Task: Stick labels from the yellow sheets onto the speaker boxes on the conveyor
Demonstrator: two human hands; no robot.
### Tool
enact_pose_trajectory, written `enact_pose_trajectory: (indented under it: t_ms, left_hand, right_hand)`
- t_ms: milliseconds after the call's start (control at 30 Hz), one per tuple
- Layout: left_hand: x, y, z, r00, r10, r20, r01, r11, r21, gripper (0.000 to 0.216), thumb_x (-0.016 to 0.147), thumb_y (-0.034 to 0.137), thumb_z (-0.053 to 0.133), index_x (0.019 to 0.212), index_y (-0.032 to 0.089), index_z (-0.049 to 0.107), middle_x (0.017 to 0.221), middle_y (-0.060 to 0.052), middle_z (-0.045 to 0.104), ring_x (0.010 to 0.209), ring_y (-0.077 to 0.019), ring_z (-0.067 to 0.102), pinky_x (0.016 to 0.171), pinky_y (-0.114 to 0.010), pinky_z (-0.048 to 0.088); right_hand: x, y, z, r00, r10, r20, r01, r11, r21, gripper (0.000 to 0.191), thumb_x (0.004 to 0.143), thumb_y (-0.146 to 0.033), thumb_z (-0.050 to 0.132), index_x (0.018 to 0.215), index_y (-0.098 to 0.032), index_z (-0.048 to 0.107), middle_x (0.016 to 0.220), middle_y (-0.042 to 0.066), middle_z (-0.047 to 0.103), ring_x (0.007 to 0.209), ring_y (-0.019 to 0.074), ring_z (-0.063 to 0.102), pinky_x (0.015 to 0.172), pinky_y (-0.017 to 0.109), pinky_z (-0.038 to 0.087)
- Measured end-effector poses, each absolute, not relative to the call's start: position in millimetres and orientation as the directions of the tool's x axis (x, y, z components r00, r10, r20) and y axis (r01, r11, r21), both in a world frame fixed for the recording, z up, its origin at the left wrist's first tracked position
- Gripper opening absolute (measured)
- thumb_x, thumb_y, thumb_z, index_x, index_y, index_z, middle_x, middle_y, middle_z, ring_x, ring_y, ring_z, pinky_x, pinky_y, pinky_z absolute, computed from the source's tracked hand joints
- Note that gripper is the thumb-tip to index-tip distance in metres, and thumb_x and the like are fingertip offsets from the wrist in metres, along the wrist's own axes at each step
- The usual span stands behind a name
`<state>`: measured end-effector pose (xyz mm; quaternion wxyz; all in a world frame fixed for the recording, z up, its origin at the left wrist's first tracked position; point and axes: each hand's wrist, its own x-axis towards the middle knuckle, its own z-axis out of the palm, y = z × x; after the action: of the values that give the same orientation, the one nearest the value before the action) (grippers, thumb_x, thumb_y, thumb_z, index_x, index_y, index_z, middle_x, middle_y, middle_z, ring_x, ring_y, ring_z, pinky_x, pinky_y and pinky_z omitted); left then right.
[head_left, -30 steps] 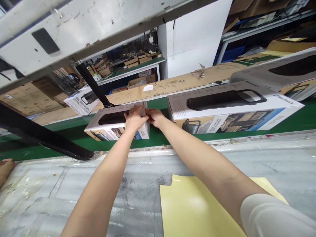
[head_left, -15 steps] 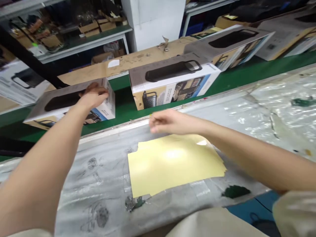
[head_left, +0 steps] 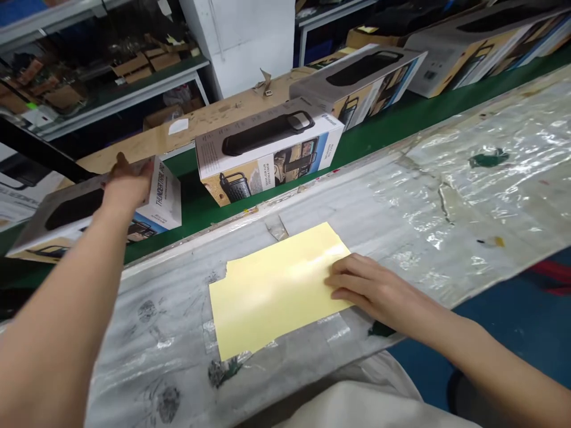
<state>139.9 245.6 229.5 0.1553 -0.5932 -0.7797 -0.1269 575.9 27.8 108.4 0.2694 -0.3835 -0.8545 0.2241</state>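
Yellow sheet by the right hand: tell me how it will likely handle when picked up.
The yellow sheet will probably flex, since its edges show hardly any thickness. It may feel slippery, as the glare suggests a glossy surface. It seems unlikely to roll or tip, lying nearly flat on the worktop.

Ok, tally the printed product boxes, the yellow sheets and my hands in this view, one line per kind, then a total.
Printed product boxes: 5 (4 on the green belt, 1 partly visible at the left edge)
Yellow sheet: 1 visible; can't tell whether more lie beneath
Hands: 2, left hand and right hand
Total: 8
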Motion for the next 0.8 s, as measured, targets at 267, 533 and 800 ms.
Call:
enact_pose_trajectory:
  t_ms: [267,533,800]
  left_hand:
    - [280,68,143,0.630,0.736,0.250,0.684,-0.677,0.272,0.025,0.103,0.033,0.051,0.124,0.028,0.064,0.127,-0.009,0.069,0.121,-0.0248,0.063,0.100,-0.041,0.052]
    - [300,33,115,0.772,0.625,0.113,0.586,-0.770,0.253,0.036,0.106,0.033,0.049,0.138,0.024,0.060,0.148,-0.015,0.058,0.133,-0.0295,0.055,0.103,-0.045,0.047]
    - [303,32,116,0.791,0.601,0.110,0.584,-0.797,0.155,0.042,0.105,0.033,0.050,0.146,0.037,0.056,0.146,-0.014,0.056,0.129,-0.0294,0.055,0.099,-0.045,0.046]
  right_hand:
    - [574,23,97,-0.570,0.777,0.267,0.554,0.604,-0.573,0.027,0.100,-0.009,0.049,0.092,-0.021,0.071,0.092,0.008,0.068,0.084,0.0223,0.065,0.075,0.036,0.054]
    - [584,15,92,-0.541,0.761,0.358,0.521,0.637,-0.568,0.030,0.103,-0.015,0.052,0.116,-0.030,0.074,0.099,0.009,0.070,0.090,0.0222,0.068,0.077,0.035,0.058]
    - [593,20,111,-0.493,0.851,0.180,0.465,0.433,-0.772,0.027,0.105,-0.037,0.053,0.084,-0.028,0.067,0.104,0.012,0.070,0.099,0.0252,0.073,0.078,0.033,0.063]
